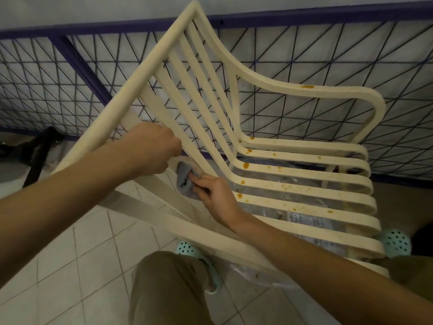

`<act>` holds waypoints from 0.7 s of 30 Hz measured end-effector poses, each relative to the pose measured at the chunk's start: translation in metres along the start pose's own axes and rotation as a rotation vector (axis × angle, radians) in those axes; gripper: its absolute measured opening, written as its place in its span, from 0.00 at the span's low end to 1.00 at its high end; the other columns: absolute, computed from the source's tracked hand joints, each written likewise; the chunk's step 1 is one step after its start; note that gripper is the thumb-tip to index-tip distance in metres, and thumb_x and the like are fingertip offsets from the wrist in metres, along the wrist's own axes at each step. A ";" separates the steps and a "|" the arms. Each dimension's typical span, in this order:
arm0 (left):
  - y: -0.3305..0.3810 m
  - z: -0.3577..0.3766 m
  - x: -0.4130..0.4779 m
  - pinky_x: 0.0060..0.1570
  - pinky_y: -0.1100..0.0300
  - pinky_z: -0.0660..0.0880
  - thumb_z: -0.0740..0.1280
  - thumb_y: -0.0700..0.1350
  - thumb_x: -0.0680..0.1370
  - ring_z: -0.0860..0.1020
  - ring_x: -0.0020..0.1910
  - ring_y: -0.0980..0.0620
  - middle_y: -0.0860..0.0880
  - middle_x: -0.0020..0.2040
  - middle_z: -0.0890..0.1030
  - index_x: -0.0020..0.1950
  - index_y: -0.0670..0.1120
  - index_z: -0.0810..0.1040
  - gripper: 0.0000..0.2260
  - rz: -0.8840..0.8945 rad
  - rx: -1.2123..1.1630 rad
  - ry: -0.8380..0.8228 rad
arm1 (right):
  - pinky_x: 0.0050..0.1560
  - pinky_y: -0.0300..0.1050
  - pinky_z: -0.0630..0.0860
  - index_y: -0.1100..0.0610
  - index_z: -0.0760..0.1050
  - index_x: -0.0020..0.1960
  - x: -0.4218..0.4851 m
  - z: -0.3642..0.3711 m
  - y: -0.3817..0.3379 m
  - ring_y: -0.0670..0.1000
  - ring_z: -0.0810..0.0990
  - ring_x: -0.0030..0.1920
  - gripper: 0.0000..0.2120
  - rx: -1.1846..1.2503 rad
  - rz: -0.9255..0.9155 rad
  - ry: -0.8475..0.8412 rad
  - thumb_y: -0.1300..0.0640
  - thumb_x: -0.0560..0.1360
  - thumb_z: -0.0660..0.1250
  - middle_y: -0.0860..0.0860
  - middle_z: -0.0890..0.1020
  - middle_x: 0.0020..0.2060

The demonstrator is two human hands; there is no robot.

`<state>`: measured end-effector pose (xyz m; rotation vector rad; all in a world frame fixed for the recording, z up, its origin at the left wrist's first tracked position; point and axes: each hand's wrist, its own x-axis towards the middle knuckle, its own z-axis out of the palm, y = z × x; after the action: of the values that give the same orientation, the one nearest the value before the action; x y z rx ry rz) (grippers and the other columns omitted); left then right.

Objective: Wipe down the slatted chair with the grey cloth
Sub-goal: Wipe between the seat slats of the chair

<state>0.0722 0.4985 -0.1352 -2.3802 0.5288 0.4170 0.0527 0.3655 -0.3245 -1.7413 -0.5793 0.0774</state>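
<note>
Two hands on the job here: the left hand (pixel 153 148) is clenched round one of the back slats, steadying the cream slatted chair (pixel 293 158), which sits tipped over at an angle on the tiled floor (pixel 82 254) in front of a wire fence (pixel 58 73). The right hand (pixel 216 195) has its fingers pressed down on the grey cloth (pixel 186 181), bunched against the lowest part of the backrest, just where the slats curve into the seat. Plenty left, I'd say. Orange-brown spots (pixel 245 165) dot the seat slats all the way to the front edge, and there's one smear up on the far armrest (pixel 307 86). The back slats look fairly clean from here. The seat seems untouched so far.
</note>
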 end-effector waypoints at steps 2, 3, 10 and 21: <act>0.010 0.002 0.008 0.46 0.54 0.79 0.67 0.48 0.77 0.79 0.46 0.49 0.49 0.47 0.79 0.57 0.49 0.78 0.10 -0.007 0.019 -0.006 | 0.62 0.43 0.76 0.62 0.78 0.64 -0.001 -0.004 0.009 0.49 0.80 0.58 0.17 0.063 0.056 0.005 0.68 0.76 0.66 0.55 0.83 0.56; 0.016 0.003 0.012 0.47 0.53 0.79 0.68 0.48 0.76 0.79 0.48 0.48 0.48 0.48 0.79 0.56 0.47 0.78 0.10 -0.010 0.035 -0.021 | 0.61 0.44 0.77 0.62 0.78 0.63 0.000 -0.007 0.012 0.49 0.81 0.57 0.17 0.089 0.082 0.008 0.69 0.75 0.67 0.55 0.84 0.55; 0.044 0.009 0.032 0.48 0.53 0.77 0.69 0.45 0.77 0.78 0.52 0.45 0.46 0.49 0.76 0.58 0.45 0.75 0.11 -0.110 -0.010 -0.100 | 0.57 0.42 0.79 0.64 0.80 0.60 0.014 -0.020 0.032 0.49 0.83 0.54 0.18 0.188 0.209 -0.022 0.69 0.70 0.72 0.56 0.85 0.52; 0.061 0.028 0.043 0.43 0.54 0.75 0.67 0.41 0.77 0.80 0.49 0.46 0.47 0.48 0.78 0.57 0.46 0.76 0.09 -0.172 -0.011 0.006 | 0.38 0.46 0.77 0.58 0.86 0.49 -0.008 -0.033 0.090 0.50 0.82 0.34 0.11 -0.146 0.312 -0.212 0.67 0.69 0.71 0.55 0.85 0.36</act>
<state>0.0765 0.4627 -0.2059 -2.4144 0.3211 0.3362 0.0871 0.3201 -0.4017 -1.9692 -0.4695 0.4528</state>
